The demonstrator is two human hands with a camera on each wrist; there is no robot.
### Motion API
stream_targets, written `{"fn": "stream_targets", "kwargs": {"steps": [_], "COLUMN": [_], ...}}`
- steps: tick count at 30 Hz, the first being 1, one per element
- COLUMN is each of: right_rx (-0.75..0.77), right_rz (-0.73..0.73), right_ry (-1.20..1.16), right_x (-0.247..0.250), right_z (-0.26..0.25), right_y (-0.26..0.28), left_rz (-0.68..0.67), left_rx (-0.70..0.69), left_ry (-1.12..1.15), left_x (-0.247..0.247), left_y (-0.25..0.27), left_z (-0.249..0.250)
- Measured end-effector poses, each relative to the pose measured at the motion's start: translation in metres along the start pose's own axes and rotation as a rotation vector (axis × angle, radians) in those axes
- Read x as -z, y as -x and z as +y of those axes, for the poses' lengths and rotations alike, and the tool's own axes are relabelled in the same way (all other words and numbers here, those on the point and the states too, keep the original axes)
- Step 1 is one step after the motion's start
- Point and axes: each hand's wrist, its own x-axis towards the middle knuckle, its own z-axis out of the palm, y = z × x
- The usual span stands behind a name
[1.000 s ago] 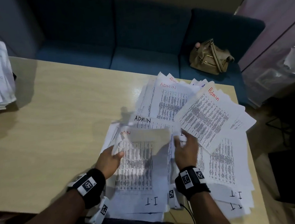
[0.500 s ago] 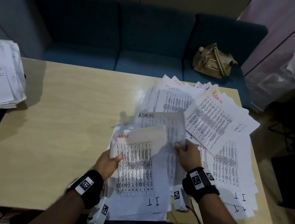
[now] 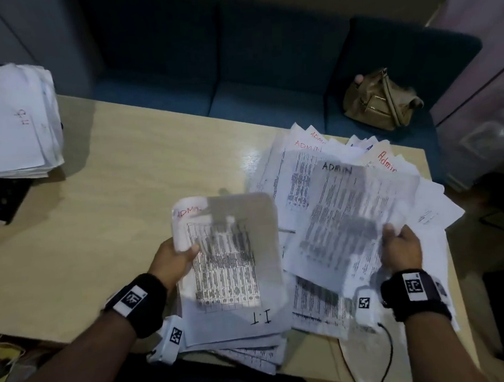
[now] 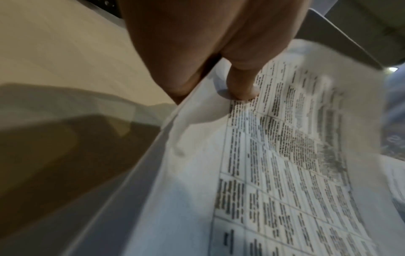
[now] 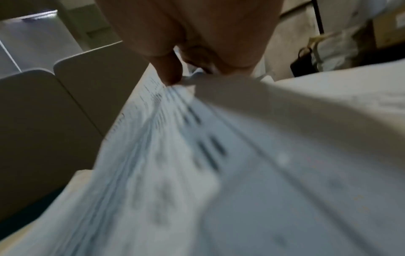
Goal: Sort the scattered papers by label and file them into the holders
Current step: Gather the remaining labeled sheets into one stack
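Two printed sheets are lifted, one per hand: the left hand pinches a curled table page marked ADMIN in red by its left edge; the right hand grips a blurred black-lettered ADMIN sheet, above the scattered papers fanned beyond both hands

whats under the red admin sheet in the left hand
Under the red ADMIN sheet pinched by the left hand lies a sheet marked I.T, on a stack of printed sheets. Their labels and the table beneath are covered.
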Motion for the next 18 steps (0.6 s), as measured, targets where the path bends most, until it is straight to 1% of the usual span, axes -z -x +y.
{"fn": "stream_targets", "kwargs": {"steps": [2,3,5,6,8,11,13,15,18], "right_rx": [-0.004,-0.029,-0.139,-0.192,-0.249,-0.277,-0.233,-0.18,-0.12], "right_rz": [0.041,0.065,0.082,0.061,0.01,0.023,0.028,0.052,0.132], "right_ry": [0.14,0.203,0.339,0.395,0.422,0.37,0.31,0.229,0.092], "right_x": [0.003,0.004,0.006,0.006,0.004,-0.002,-0.009,-0.015,-0.017], "right_z": [0.003,0.004,0.009,0.012,0.022,0.023,0.022,0.017,0.009], "right_y": [-0.028,-0.041,-0.058,-0.062,-0.067,-0.068,-0.069,-0.068,-0.067], "left_rz": [0.02,0.032,0.052,0.06,0.058,-0.023,-0.069,-0.078,-0.052], "left_rx": [-0.025,-0.033,-0.039,-0.044,-0.05,-0.036,-0.021,-0.014,0.002], "left_ry": [-0.004,-0.005,-0.004,0.001,-0.032,-0.128,-0.236,-0.335,-0.381], "left_x": [-0.003,-0.006,-0.011,-0.014,-0.02,-0.026,-0.028,-0.03,-0.032], "left_y": [-0.001,-0.002,-0.004,-0.004,-0.007,-0.009,-0.01,-0.012,-0.016], "left_z": [0.003,0.003,0.004,0.005,0.004,0.0,-0.005,-0.009,-0.009]}}
